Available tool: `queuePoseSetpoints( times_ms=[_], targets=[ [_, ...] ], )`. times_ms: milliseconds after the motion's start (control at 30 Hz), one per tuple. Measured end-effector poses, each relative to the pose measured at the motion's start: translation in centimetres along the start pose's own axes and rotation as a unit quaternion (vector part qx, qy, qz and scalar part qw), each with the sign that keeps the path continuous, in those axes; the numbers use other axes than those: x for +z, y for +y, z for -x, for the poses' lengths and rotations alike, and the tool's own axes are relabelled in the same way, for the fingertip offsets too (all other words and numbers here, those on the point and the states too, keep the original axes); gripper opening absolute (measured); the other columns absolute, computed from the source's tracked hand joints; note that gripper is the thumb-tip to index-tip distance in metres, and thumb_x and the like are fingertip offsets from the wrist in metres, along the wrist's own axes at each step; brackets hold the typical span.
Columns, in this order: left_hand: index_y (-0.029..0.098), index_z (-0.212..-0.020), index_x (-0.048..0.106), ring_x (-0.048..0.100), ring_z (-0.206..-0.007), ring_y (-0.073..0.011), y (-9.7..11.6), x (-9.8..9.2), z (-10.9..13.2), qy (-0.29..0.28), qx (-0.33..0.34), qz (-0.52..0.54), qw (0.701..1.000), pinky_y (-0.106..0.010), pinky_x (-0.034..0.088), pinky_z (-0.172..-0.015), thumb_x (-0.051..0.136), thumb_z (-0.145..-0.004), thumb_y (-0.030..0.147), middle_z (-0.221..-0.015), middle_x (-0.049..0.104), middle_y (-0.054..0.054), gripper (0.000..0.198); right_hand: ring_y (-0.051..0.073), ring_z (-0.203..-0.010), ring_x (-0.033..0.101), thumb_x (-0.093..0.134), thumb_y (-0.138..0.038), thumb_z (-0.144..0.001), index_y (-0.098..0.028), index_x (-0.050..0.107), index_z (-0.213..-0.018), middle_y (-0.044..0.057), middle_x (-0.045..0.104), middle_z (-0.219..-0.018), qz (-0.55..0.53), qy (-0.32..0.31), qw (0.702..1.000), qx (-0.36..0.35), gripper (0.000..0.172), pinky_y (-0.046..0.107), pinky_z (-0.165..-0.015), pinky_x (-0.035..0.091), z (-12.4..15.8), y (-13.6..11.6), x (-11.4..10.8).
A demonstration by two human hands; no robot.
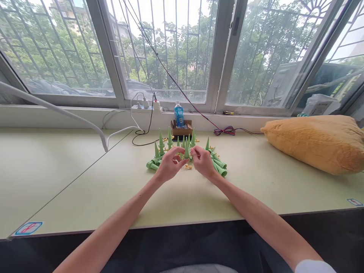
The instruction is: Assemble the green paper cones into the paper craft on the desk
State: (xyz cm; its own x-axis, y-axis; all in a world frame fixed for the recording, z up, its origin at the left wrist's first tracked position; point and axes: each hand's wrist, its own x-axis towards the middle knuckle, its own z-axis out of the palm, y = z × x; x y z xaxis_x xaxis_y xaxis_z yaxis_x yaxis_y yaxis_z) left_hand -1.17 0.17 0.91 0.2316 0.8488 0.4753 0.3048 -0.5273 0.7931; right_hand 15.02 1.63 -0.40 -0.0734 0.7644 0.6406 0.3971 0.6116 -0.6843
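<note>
My left hand (170,163) has its thumb and fingers curled around the lower part of a green plastic plant-watering spike (186,149), which stands point up. Close on its right, my right hand (202,159) is closed in a pinch beside the spike; whatever is between those fingertips is too small to make out. A small yellow valve (187,167) lies on the table just below the hands. Behind and left of them, several green spikes (160,144) stand upright with yellow valves on them. More green tubes (219,167) lie heaped beside my right wrist, partly covered by it.
On the pale table (113,197), a cardboard box (182,131) with a blue-labelled bottle (179,114) is at the back. Coiled cable (224,131) and a power strip (142,109) are near the window. A furry tan cushion (313,144) lies at right; a white hose (71,117) crosses the left.
</note>
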Motion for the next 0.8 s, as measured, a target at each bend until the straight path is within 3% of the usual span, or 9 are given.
queuePoseSetpoints(
  times_ms=[367, 800],
  targets=[
    [0.023, -0.097, 0.059, 0.052, -0.058, -0.0074, 0.06, 0.15, 0.05, 0.003, 0.071, -0.093, 0.993, -0.022, 0.044, -0.049, 0.061, -0.083, 0.038, -0.100, 0.053, -0.004, 0.021, 0.011, -0.043, 0.040, 0.042, -0.043, -0.093, -0.021, 0.045, -0.067, -0.005, 0.042, -0.048, -0.037, -0.022, 0.998, 0.049, 0.034, 0.023, -0.047, 0.032, -0.10, -0.13, -0.10],
    [0.025, -0.119, 0.062, 0.052, -0.057, -0.0104, -0.04, 0.48, 0.05, 0.010, 0.009, -0.056, 0.998, -0.025, 0.044, -0.051, 0.058, -0.084, 0.043, -0.111, 0.058, -0.007, 0.040, 0.010, -0.037, 0.042, 0.039, -0.044, -0.094, -0.021, 0.045, -0.071, -0.006, 0.046, -0.045, -0.076, -0.051, 0.993, 0.070, 0.033, 0.023, -0.045, 0.036, 0.17, 0.15, 0.04]
  ],
)
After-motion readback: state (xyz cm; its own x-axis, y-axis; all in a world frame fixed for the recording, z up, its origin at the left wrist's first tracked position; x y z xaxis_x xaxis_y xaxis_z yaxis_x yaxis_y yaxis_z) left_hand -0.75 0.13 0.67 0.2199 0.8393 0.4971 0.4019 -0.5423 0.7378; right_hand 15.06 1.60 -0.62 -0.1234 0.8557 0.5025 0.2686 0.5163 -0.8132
